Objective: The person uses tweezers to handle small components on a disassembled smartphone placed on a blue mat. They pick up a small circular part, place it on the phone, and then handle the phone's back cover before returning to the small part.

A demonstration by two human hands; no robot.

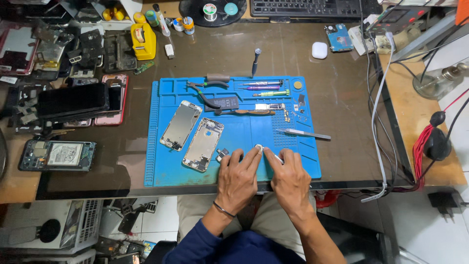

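Counted two hands (238,178) (290,180), two open phone shells (181,125) (203,144), one blue mat (161,161), three small screwdrivers (261,88), one pair of tweezers (303,133), one keyboard (308,7).

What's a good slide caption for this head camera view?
Both hands, left hand and right hand, pinch a small silvery part on a blue repair mat.

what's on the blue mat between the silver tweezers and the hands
In the head view, only bare blue mat lies between the silver tweezers and the right hand.
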